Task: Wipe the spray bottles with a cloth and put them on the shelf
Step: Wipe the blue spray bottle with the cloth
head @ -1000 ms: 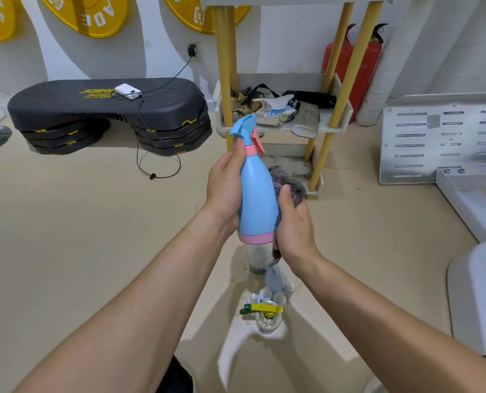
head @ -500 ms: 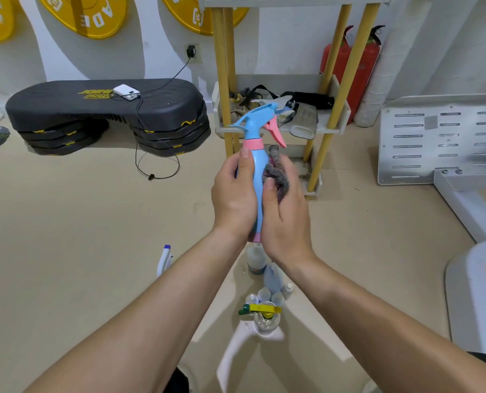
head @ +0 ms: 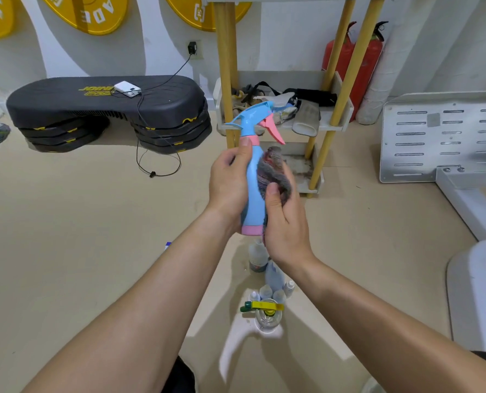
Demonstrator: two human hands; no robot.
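My left hand [head: 228, 182] grips a light blue spray bottle [head: 253, 177] with a pink trigger and pink base, held upright in front of me. My right hand [head: 284, 219] holds a grey cloth [head: 273, 171] pressed against the bottle's right side. On the floor below stand several more bottles [head: 267, 282], among them a clear one with a green and yellow sprayer [head: 264, 312]. The shelf [head: 332, 123] with yellow posts stands behind the bottle; its low tier holds straps and slippers.
A stack of black step platforms [head: 108, 109] with a white charger and cable lies at the left. Red fire extinguishers [head: 358, 61] stand behind the shelf. A white perforated metal plate and machine base [head: 445, 137] fill the right side.
The bottle's nozzle has turned further to the left and the trigger points right. My right hand with the cloth has slid along the bottle's side; both hands sit slightly lower than half a second ago.
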